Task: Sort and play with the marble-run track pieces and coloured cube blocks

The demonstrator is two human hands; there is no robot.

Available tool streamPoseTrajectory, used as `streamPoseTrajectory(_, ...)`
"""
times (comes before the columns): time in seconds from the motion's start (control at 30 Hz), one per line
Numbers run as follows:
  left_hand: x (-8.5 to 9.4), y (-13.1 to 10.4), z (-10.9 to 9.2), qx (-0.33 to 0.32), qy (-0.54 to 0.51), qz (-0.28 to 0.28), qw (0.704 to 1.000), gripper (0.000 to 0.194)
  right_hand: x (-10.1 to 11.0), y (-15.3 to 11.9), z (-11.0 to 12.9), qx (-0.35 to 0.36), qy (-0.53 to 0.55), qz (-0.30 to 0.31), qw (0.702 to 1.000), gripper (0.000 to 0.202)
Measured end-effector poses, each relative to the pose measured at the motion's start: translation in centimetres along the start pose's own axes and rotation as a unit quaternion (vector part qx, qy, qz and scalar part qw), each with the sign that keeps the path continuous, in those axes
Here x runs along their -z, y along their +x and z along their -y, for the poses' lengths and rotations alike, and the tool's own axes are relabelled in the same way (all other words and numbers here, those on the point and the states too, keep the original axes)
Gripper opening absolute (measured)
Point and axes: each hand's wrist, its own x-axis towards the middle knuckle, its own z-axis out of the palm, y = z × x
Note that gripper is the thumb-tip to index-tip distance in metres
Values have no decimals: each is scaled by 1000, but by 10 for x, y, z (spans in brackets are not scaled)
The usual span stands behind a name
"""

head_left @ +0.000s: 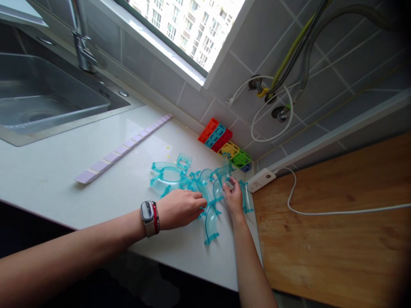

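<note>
Translucent teal marble-run track pieces (170, 174), mostly curved, lie in a loose cluster on the white countertop (128, 201). My left hand (183, 207), with a watch on the wrist, reaches in from the left. Its fingers are pressed together at a curved track piece (211, 220), the grip partly hidden by the hand. To its right, my right hand (233, 197) has its thumb and fingers curled round another teal track piece (224, 171). A straight teal piece (246, 197) lies just right of that hand. A small square teal piece (184, 161) sits at the back.
Coloured blocks (221, 139) stand along the tiled wall. A white power strip (262, 179) with a cable rests beside a wooden board (334, 222) on the right. Left are a long lilac strip (122, 149), a metal sink (48, 85) and a tap (83, 51).
</note>
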Motion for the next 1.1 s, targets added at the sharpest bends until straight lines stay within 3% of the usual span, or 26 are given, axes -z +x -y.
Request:
streamPoseTrajectory(0.13, 0, -2, -4, -130, 81, -40, 987, 18, -2, 1, -6, -13, 21, -2, 1000, 66)
streamPoseTrajectory(0.3, 6, -3, -6, -212, 98, -50, 971, 16, -2, 0, -5, -37, 74, -17, 996, 63)
streamPoseTrajectory(0.43, 15, 0, 1, -255, 101, -12, 962, 17, -3, -2, -1, -55, 116, -38, 991, 61)
streamPoseTrajectory(0.63, 24, 8, 8, -257, 114, 78, 957, 21, -7, 0, -1, -58, 162, -79, 982, 55)
streamPoseTrajectory(0.77, 37, 26, 17, -272, 139, 116, 945, 26, -9, 3, -5, -58, 170, -114, 977, 49)
streamPoseTrajectory(0.87, 53, 55, 26, -225, 147, 133, 954, 29, -10, 4, -6, -65, 185, -131, 972, 42)
streamPoseTrajectory(0.97, 66, 92, 33, -109, 164, 156, 968, 30, -12, 5, -4, -74, 219, -148, 962, 37)
streamPoseTrajectory(1.1, 66, 135, 44, -5, 219, 186, 958, 32, -18, 6, 4, -79, 289, -169, 939, 34)
